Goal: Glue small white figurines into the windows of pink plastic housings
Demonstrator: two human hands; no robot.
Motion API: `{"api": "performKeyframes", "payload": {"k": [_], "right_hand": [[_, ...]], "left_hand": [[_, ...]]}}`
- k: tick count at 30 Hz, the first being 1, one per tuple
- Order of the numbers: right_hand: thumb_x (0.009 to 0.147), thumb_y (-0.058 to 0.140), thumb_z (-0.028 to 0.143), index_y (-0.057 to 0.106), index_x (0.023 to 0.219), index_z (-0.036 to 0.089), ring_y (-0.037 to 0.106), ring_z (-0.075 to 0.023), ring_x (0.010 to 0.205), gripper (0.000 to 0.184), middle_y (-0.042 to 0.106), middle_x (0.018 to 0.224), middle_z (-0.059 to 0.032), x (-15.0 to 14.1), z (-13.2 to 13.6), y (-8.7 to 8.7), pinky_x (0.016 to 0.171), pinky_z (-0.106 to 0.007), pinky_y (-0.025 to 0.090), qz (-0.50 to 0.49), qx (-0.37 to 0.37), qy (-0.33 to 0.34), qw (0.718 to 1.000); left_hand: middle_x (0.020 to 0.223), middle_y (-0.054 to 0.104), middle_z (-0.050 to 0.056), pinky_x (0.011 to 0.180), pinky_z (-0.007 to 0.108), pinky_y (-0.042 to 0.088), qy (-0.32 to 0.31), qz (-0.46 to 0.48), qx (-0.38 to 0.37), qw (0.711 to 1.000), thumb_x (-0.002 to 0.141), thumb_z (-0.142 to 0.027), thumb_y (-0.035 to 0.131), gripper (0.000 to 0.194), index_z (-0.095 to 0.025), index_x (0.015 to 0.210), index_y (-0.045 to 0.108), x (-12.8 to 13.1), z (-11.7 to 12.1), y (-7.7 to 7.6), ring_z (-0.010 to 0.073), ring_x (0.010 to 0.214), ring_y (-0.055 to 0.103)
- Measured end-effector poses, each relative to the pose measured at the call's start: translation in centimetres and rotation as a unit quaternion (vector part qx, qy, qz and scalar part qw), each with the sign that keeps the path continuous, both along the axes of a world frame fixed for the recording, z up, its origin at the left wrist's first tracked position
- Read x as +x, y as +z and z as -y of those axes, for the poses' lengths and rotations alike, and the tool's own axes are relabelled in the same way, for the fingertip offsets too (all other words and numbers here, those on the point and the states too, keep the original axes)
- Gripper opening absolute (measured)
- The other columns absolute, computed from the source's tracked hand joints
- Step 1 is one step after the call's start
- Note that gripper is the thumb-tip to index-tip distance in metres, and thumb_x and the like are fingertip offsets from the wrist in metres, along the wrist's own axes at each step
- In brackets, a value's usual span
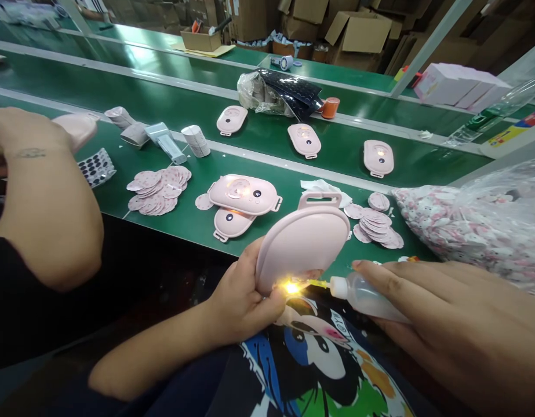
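My left hand (245, 298) grips a pale pink oval plastic device (302, 246), tilted up with its smooth side facing me and a slotted strap loop at the top. A bright yellow light glows beside my left thumb at the device's lower edge. My right hand (450, 313) is wrapped round a clear squeeze bottle (369, 298) with a white cap. The bottle's thin nozzle points left at the glowing spot; whether it touches the device, I cannot tell. Behind, two similar pink devices (267, 200) lie overlapped on the green bench.
Round patterned stickers lie in a left pile (160, 188) and a right pile (378, 226). Several lit pink devices (304, 139) rest on the green belt (267, 124). A plastic bag of printed pieces (467, 226) stands at right. Another person's arm (45, 191) reaches in at left.
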State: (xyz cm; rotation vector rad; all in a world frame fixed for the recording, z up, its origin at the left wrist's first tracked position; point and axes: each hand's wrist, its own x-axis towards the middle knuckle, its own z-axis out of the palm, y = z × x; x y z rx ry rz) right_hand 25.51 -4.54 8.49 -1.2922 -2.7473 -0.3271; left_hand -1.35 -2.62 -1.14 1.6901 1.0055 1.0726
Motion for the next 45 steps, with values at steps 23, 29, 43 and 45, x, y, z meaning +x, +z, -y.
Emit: {"api": "performKeyframes", "payload": {"k": [23,29,43,45], "right_hand": [[0.101,0.033,0.034,0.053,0.124,0.021,0.064,-0.0225,0.074,0.034,0.068,0.089,-0.0075,0.5,0.6,-0.6,0.069,-0.039,0.041,-0.003,-0.015,-0.006,1.000],[0.101,0.033,0.041,0.055,0.121,0.020,0.062,-0.0228,0.070,0.037,0.068,0.085,-0.0076,0.1,0.4,-0.3,0.065,-0.039,0.040,-0.022,-0.003,0.000,1.000],[0.097,0.037,0.042,0.057,0.122,0.026,0.061,-0.0276,0.074,0.036,0.067,0.083,-0.0063,0.6,0.8,-1.4,0.065,-0.043,0.038,-0.031,0.010,-0.008,0.999],[0.097,0.037,0.043,0.057,0.122,0.026,0.061,-0.0281,0.073,0.036,0.067,0.082,-0.0064,0.7,0.9,-1.4,0.064,-0.043,0.038,-0.033,0.015,-0.007,0.999]], "left_hand": [[0.129,0.060,0.013,0.095,0.046,0.054,-0.012,0.065,-0.022,0.998,0.082,-0.015,0.066,0.068,-0.024,0.144,0.038,0.3,0.3,0.0,0.0313,0.112,0.063],[0.130,0.061,0.011,0.091,0.039,0.057,-0.022,0.129,-0.064,0.989,0.085,-0.020,0.068,0.067,-0.026,0.144,0.037,0.8,0.3,0.2,0.0287,0.112,0.064],[0.132,0.060,0.006,0.094,0.035,0.056,-0.039,0.140,-0.071,0.987,0.085,-0.018,0.068,0.063,-0.031,0.140,0.041,1.0,0.2,0.2,0.0248,0.114,0.063],[0.131,0.061,0.005,0.094,0.034,0.056,-0.040,0.143,-0.069,0.987,0.086,-0.017,0.068,0.062,-0.032,0.140,0.041,1.1,0.2,0.3,0.0237,0.113,0.064]]}}
